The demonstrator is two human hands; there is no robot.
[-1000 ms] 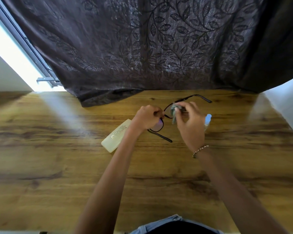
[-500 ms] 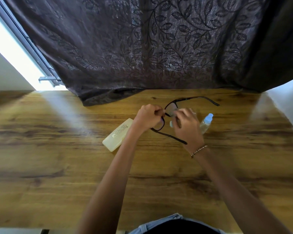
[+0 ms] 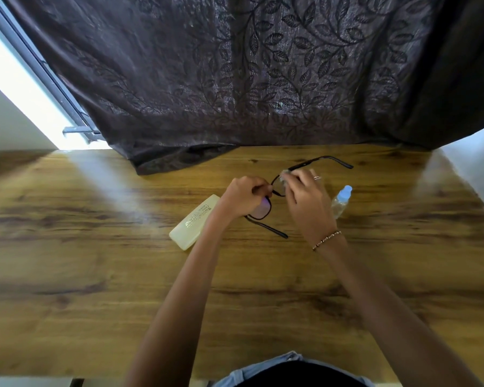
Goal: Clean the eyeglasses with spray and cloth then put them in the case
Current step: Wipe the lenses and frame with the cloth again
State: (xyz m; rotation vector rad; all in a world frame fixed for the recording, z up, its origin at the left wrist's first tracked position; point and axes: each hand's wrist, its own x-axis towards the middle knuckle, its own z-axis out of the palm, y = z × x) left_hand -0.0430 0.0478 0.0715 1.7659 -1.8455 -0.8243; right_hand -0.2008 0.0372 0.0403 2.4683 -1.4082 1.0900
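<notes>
Black-framed eyeglasses (image 3: 263, 212) with unfolded temples hang above the wooden table. My left hand (image 3: 242, 195) pinches the frame near the bridge. A small grey cloth (image 3: 285, 174) is pinched in the fingers of my right hand (image 3: 305, 196) and pressed against the far lens, which is mostly hidden. The pale yellow glasses case (image 3: 194, 222) lies closed on the table just left of my left wrist. A clear spray bottle (image 3: 341, 202) with a light blue cap lies on the table right of my right hand.
The wooden table (image 3: 95, 275) stretches wide to the left and front. A dark leaf-patterned curtain (image 3: 235, 79) hangs along the far edge, its hem resting on the tabletop. A bright window strip (image 3: 25, 88) shows at the far left.
My right hand with the cloth has shifted over the far lens, and the glasses have tilted a little. My left hand keeps its hold. The case and bottle have not moved.
</notes>
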